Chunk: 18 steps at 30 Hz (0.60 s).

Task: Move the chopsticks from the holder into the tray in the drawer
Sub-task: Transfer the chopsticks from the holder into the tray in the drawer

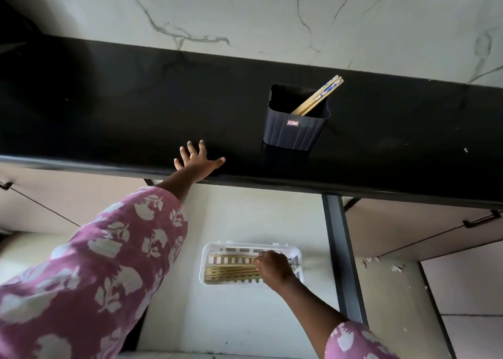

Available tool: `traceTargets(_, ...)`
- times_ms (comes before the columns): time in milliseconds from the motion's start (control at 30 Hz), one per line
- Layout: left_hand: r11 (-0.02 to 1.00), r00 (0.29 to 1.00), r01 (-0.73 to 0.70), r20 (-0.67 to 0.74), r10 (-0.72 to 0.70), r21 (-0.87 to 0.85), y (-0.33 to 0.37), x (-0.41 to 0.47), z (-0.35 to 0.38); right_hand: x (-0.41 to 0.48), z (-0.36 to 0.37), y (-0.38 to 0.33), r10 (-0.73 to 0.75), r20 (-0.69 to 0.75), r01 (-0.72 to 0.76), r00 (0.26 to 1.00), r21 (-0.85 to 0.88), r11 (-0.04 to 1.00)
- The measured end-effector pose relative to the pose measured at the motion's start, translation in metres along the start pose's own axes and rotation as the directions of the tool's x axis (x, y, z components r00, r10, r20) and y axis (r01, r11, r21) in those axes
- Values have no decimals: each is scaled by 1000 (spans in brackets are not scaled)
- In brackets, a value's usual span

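Chopsticks [234,273] lie in our tray [208,252], our right hand [273,267] curled closed over them; our left hand [196,159] rests fingers-spread on the counter [109,100].

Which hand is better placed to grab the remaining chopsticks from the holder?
Left, probably. The left hand lies open and empty on the black counter beside the holder; the right hand is down in the white tray, busy with chopsticks.

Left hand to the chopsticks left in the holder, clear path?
Probably yes. The left hand lies open on the countertop, nothing between it and the holder; the chopsticks stick out of its open top.
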<state>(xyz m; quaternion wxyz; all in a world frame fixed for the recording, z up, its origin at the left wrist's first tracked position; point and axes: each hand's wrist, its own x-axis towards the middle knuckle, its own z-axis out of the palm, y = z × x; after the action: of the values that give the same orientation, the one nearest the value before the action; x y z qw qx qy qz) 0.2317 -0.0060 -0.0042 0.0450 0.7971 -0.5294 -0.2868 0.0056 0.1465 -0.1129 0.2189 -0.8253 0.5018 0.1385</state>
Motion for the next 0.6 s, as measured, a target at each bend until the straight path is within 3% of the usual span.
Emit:
traceTargets(233,990,994,16,109,-31,137,7,9,1,15,11,-12,6,-5,-7,1000,-87,996)
traceTargets(433,988,987,24,154,-47,150,7,15,-1,16,16,-15,47,5,-47,999,19,999)
traceTargets(600,987,987,35,148,-59,155,9,13,-1,17,17,-13,9,-115,-7,993,18,1000)
